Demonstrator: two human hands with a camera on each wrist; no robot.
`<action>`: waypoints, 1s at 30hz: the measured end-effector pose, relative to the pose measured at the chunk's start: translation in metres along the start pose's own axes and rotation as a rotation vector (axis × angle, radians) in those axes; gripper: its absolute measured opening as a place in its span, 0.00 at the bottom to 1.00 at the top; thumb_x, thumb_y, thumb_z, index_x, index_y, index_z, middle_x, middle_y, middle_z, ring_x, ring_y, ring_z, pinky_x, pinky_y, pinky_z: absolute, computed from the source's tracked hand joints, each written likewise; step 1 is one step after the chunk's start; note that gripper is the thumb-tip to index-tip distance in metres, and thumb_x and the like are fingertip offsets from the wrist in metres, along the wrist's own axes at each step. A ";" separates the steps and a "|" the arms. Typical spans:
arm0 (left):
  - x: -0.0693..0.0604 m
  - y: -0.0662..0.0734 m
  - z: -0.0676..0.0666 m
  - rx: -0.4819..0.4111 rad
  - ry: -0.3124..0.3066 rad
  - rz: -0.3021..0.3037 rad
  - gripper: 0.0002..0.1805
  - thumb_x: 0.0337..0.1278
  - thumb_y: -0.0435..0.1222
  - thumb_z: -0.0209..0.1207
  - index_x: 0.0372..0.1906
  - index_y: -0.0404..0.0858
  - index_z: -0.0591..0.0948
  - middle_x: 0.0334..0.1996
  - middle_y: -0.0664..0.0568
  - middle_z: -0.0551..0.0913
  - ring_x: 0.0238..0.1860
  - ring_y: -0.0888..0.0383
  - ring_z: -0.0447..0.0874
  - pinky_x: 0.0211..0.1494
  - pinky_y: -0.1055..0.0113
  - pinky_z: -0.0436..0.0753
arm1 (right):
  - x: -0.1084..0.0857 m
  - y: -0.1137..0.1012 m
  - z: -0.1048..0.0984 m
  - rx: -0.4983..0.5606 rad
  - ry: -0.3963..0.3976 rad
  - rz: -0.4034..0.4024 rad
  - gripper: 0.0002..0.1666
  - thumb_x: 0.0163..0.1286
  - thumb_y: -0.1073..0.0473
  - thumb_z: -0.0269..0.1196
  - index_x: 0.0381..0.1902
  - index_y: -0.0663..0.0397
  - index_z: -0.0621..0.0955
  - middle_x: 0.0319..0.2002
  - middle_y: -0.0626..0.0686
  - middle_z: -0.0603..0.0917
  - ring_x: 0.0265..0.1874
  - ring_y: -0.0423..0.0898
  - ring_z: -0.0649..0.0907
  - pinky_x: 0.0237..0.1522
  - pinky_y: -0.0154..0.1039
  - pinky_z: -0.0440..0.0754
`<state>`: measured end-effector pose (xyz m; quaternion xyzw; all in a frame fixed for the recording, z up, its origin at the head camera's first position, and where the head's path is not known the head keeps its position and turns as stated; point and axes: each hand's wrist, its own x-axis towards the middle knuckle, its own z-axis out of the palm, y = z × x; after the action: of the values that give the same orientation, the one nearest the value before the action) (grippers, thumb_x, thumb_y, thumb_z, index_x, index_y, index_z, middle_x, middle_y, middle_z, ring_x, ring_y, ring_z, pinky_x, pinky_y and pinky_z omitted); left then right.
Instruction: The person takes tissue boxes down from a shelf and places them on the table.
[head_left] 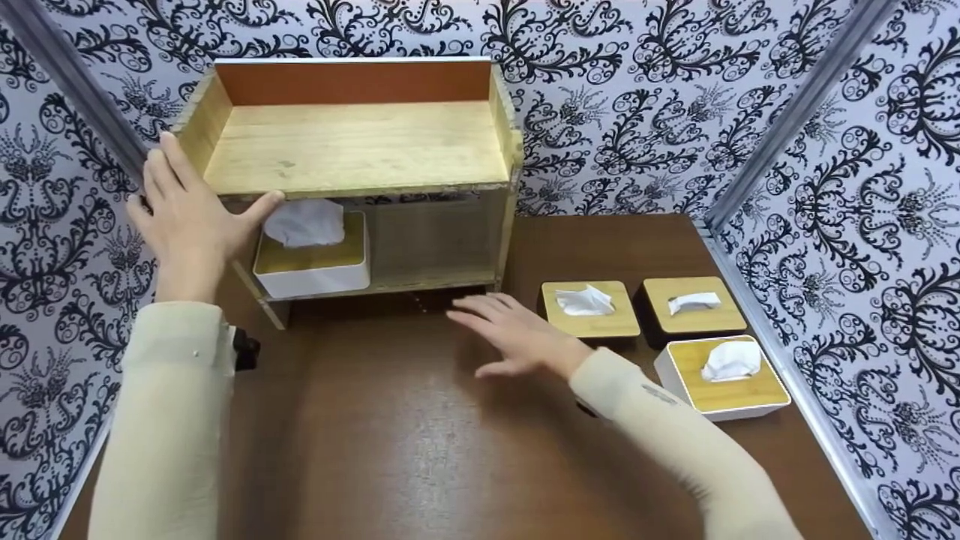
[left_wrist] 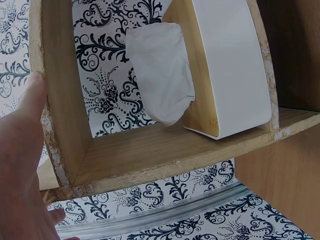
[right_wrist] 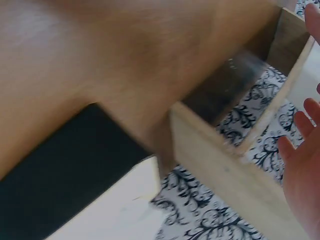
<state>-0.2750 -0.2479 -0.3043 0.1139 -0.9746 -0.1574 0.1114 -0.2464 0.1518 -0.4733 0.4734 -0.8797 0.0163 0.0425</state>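
Note:
My left hand (head_left: 187,225) rests on the left front corner of a small wooden shelf (head_left: 360,142), its fingers spread along the side. In the left wrist view its thumb touches the worn front edge of the upper board. Below that board, at the lower shelf's left end, sits a white tissue box (head_left: 315,280) with a wooden lid and a tissue sticking up. My right hand (head_left: 521,336) hovers over the table, fingers extended and holding nothing. It is nearest a dark tissue box with a wooden lid (head_left: 592,325). The right wrist view is blurred.
Right of the shelf, a second dark tissue box with a wooden lid (head_left: 697,322) stands behind a white tissue box (head_left: 724,394). All are on the brown table (head_left: 375,450). Patterned walls (head_left: 637,97) with metal edge rails enclose the back and sides.

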 end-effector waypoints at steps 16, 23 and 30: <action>0.002 -0.002 0.002 -0.007 0.012 0.000 0.74 0.40 0.81 0.45 0.74 0.40 0.19 0.77 0.36 0.24 0.79 0.38 0.28 0.74 0.30 0.35 | 0.072 -0.011 -0.006 -0.030 -0.079 0.129 0.62 0.57 0.20 0.55 0.78 0.47 0.50 0.76 0.55 0.57 0.74 0.53 0.61 0.75 0.54 0.61; 0.002 -0.004 0.004 0.002 0.017 -0.007 0.74 0.39 0.81 0.44 0.74 0.40 0.19 0.77 0.36 0.25 0.79 0.39 0.29 0.75 0.30 0.38 | 0.105 -0.016 -0.009 -0.037 -0.091 0.204 0.65 0.55 0.18 0.55 0.78 0.49 0.50 0.77 0.55 0.55 0.74 0.54 0.61 0.75 0.52 0.60; 0.003 -0.003 0.003 0.015 0.013 -0.006 0.74 0.39 0.82 0.44 0.74 0.40 0.19 0.77 0.36 0.25 0.79 0.38 0.30 0.74 0.30 0.39 | 0.135 -0.021 -0.014 0.034 -0.135 0.315 0.65 0.55 0.19 0.56 0.78 0.47 0.49 0.77 0.55 0.55 0.75 0.54 0.59 0.75 0.53 0.60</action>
<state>-0.2778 -0.2501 -0.3077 0.1185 -0.9747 -0.1496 0.1166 -0.3019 0.0283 -0.4472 0.3301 -0.9435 0.0057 -0.0275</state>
